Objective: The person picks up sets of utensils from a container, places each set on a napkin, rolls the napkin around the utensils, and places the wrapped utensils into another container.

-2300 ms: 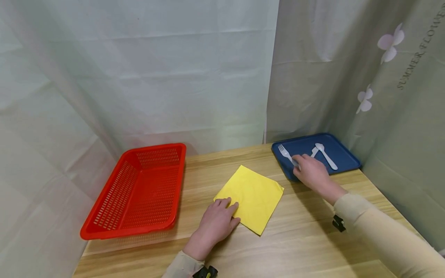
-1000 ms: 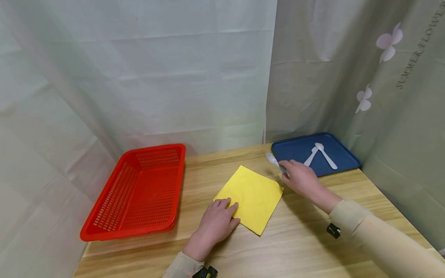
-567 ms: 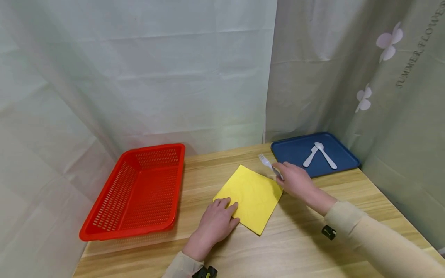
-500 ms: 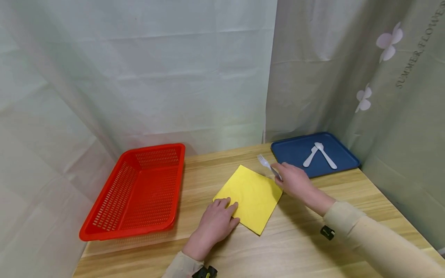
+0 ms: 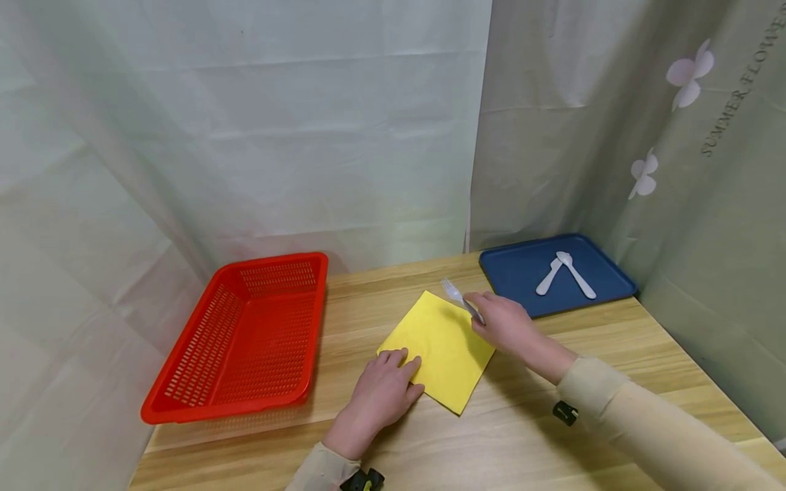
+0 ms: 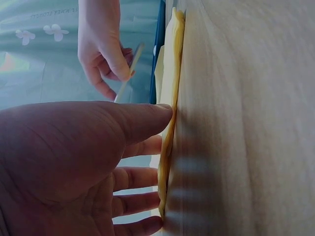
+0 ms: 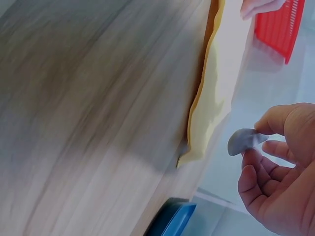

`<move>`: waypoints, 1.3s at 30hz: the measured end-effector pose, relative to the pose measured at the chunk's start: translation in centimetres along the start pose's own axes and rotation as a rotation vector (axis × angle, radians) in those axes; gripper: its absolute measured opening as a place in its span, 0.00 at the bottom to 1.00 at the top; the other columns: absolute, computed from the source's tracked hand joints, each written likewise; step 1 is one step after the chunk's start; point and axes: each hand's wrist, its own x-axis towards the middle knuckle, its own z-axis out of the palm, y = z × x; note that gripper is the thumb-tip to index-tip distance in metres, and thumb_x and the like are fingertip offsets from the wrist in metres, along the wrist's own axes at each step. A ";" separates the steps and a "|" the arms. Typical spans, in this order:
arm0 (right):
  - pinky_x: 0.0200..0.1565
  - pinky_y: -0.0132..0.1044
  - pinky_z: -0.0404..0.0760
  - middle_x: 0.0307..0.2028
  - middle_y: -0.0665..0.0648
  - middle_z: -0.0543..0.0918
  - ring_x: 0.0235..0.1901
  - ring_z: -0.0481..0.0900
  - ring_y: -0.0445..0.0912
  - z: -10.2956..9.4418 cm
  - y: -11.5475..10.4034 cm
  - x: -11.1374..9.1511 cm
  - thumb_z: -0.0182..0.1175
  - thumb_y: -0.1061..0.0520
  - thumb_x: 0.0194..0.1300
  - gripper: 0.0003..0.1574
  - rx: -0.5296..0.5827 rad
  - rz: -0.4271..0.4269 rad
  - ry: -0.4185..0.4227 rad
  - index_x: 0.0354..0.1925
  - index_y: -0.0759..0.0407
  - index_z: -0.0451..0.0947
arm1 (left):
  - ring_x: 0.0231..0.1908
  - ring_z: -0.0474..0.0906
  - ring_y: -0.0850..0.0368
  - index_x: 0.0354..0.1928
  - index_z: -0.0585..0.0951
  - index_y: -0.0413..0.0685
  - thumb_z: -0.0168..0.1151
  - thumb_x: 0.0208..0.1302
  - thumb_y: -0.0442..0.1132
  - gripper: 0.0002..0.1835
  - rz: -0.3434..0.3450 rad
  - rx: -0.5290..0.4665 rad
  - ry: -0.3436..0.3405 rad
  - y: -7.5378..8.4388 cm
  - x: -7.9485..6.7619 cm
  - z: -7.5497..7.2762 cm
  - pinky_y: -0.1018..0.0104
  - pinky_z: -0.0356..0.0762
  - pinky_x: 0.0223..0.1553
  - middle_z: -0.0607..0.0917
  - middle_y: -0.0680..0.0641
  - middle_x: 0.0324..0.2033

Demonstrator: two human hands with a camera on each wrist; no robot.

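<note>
A folded yellow napkin (image 5: 451, 368) lies flat on the wooden table. My left hand (image 5: 382, 395) rests on its near-left corner with the fingers extended; the left wrist view has the fingertips (image 6: 147, 146) on the napkin's layered edge. Above the far-right part of the napkin, my right hand (image 5: 506, 329) holds a white plastic fork (image 5: 453, 292) by its handle, tines pointing away and to the left. In the right wrist view the thumb and fingers pinch the handle end (image 7: 241, 141), raised over the table.
At the back right, a blue tray (image 5: 510, 269) bears a white spoon (image 5: 580, 281) and a white knife (image 5: 546, 281), the spoon's bowl overlapping the knife. On the left stands a red perforated basket (image 5: 321, 307). Light curtains (image 5: 307, 136) enclose the table's back and sides.
The right hand has carried the fork off the blue tray, leftward and nearer, to above the napkin. The left hand has stayed on the napkin.
</note>
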 end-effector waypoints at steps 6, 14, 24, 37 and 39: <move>0.36 0.49 0.87 0.47 0.63 0.89 0.38 0.87 0.53 0.6 -0.8 0.4 0.72 0.63 0.68 0.29 0.006 0.002 -0.015 0.66 0.64 0.83 | 0.68 0.77 0.39 0.71 0.85 0.50 0.69 0.79 0.53 0.26 -0.001 -0.003 -0.001 0.0 0.0 0.0 0.41 0.79 0.65 0.81 0.39 0.70; 0.31 0.43 0.82 0.39 0.58 0.86 0.30 0.80 0.47 1.3 -1.5 0.7 0.73 0.62 0.68 0.28 0.008 -0.014 -0.021 0.66 0.63 0.83 | 0.68 0.76 0.38 0.71 0.85 0.50 0.69 0.79 0.53 0.26 -0.001 -0.022 0.003 -0.1 0.0 0.1 0.40 0.78 0.65 0.81 0.39 0.70; 0.33 0.43 0.82 0.36 0.57 0.85 0.30 0.79 0.48 1.9 -2.5 0.9 0.73 0.61 0.69 0.29 0.014 0.001 -0.084 0.67 0.61 0.81 | 0.68 0.76 0.38 0.71 0.85 0.50 0.69 0.78 0.53 0.26 -0.001 -0.014 0.004 0.0 0.0 0.2 0.40 0.79 0.65 0.81 0.39 0.70; 0.32 0.44 0.80 0.35 0.57 0.83 0.28 0.76 0.47 3.2 -3.9 1.7 0.74 0.61 0.70 0.31 0.010 0.037 -0.176 0.69 0.57 0.81 | 0.68 0.77 0.39 0.71 0.85 0.50 0.69 0.79 0.52 0.26 -0.005 -0.019 0.000 0.0 0.0 -0.1 0.40 0.78 0.65 0.81 0.39 0.70; 0.32 0.43 0.78 0.35 0.56 0.82 0.28 0.74 0.47 3.3 -4.0 1.9 0.74 0.60 0.70 0.31 0.012 0.048 -0.194 0.69 0.55 0.81 | 0.68 0.76 0.38 0.72 0.85 0.50 0.69 0.79 0.52 0.26 -0.006 -0.020 -0.004 0.0 0.0 -0.1 0.40 0.78 0.65 0.81 0.39 0.70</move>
